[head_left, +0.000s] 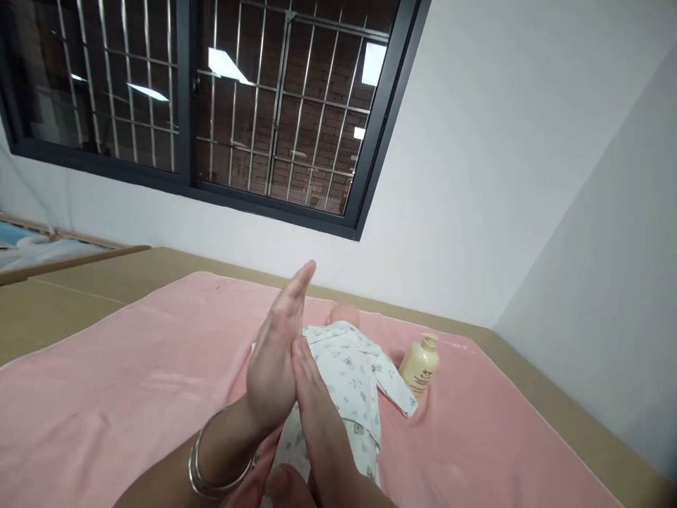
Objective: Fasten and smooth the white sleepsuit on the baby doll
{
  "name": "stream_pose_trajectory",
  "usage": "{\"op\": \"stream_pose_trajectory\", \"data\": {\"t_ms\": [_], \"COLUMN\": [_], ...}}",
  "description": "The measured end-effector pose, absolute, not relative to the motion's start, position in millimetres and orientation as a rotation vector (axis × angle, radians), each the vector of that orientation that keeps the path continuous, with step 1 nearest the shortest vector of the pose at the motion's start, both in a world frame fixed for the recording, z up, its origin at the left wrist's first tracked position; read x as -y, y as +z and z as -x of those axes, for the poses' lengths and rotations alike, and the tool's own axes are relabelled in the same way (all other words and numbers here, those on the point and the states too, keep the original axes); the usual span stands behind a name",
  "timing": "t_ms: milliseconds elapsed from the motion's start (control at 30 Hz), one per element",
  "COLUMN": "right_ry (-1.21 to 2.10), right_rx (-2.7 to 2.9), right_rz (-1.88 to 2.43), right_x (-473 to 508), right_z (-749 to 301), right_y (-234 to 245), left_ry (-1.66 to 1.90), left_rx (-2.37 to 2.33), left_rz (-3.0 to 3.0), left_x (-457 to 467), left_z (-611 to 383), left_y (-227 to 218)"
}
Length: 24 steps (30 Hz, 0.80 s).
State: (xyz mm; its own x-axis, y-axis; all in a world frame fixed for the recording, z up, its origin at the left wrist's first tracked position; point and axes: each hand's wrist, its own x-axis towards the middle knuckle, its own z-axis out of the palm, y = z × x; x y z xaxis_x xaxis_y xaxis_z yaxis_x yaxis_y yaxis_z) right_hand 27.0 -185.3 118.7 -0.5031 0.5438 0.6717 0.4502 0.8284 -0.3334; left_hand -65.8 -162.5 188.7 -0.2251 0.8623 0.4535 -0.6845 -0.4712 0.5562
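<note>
My left hand (275, 353), with silver bangles (197, 462) on its wrist, is raised with fingers stretched out together. My right hand (313, 384) lies palm to palm against it, its fingers also straight and reaching less high. No object shows between the palms. Behind and below them a baby-sized figure, seemingly a doll (343, 367), lies on a pink blanket (159, 367). It wears white printed clothes, and my hands hide part of its body. A rounded foot-like shape (285, 487) shows at the bottom edge; whose it is I cannot tell.
A pale yellow pump-type bottle (422, 363) stands on the blanket right of the doll's sleeve. The blanket covers a tan board surface (95, 282) against a white wall (476, 176). Above is a dark-framed barred window (285, 106). Blue and white cloth (37, 247) lies far left.
</note>
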Motion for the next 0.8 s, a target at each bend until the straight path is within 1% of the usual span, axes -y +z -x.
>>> {"op": "stream_pose_trajectory", "data": {"t_ms": [100, 167, 300, 400, 467, 567, 700, 800], "right_ry": [0.051, -0.004, -0.078, 0.042, 0.140, 0.199, 0.204, 0.111], "right_rx": [2.238, 2.260, 2.169, 2.055, 2.010, 2.000, 2.025, 2.041], "right_rz": [0.654, 0.646, 0.707, 0.754, 0.773, 0.815, 0.826, 0.771], "right_x": [181, 174, 160, 162, 167, 172, 160, 125], "right_z": [-23, -20, -26, -48, -60, -62, -53, -60], "right_y": [105, 98, 108, 131, 142, 146, 136, 121], "left_ry": [1.943, 1.878, 1.456, 1.289, 1.274, 1.279, 1.341, 1.525], "left_rx": [-0.261, -0.259, -0.193, -0.164, -0.219, -0.321, -0.400, -0.486], "left_rz": [-0.848, -0.782, -0.747, -0.737, -0.715, -0.698, -0.707, -0.827], "left_x": [170, 176, 178, 178, 179, 177, 147, 99], "left_z": [66, 63, 50, 32, 23, 20, 24, 21], "left_y": [184, 174, 151, 143, 142, 148, 155, 146]}}
